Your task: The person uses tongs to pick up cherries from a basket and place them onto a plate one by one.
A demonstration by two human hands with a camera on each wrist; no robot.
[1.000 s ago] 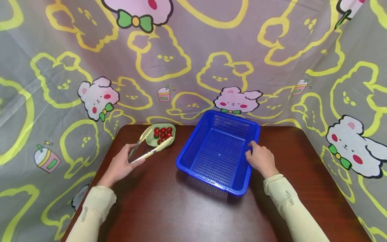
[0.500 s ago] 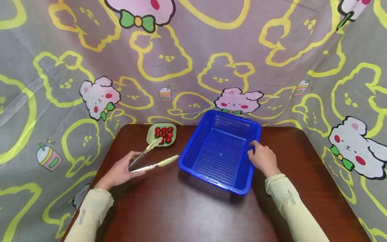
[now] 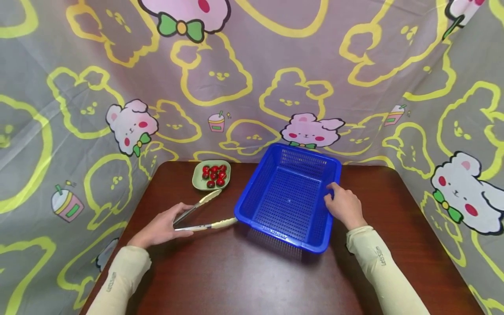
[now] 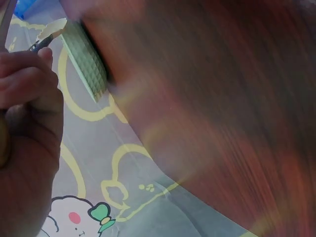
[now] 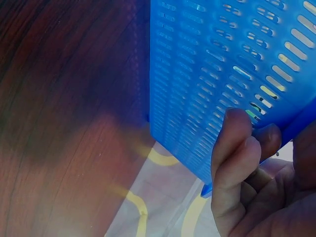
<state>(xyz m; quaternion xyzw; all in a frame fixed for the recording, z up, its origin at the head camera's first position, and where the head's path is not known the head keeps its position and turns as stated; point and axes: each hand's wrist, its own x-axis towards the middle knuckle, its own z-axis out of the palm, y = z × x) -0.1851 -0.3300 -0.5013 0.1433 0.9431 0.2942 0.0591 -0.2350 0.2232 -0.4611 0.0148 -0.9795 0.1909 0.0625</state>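
Observation:
My left hand (image 3: 165, 226) holds a pair of tongs (image 3: 197, 204) with cream tips, its two arms spread apart and nothing between them. The upper tip is just in front of a green dish (image 3: 195, 178) holding several dark red cherries or cherry tomatoes (image 3: 214, 175); the lower tip is by the near left corner of a blue plastic basket (image 3: 289, 238). My right hand (image 3: 345, 205) grips the basket's right rim. In the right wrist view, fingers (image 5: 232, 143) curl against the slotted wall (image 5: 197, 74). The left wrist view shows the dish's side (image 4: 84, 61) and one tong tip (image 4: 53, 33).
A brown wooden table (image 3: 220, 280) carries everything. Patterned cloth (image 3: 244, 74) hangs as walls at the back and on both sides, close behind the dish and basket.
The left hand has drawn the tongs back from over the dish, toward me and slightly right, with their arms still spread. The right hand keeps its hold on the basket rim.

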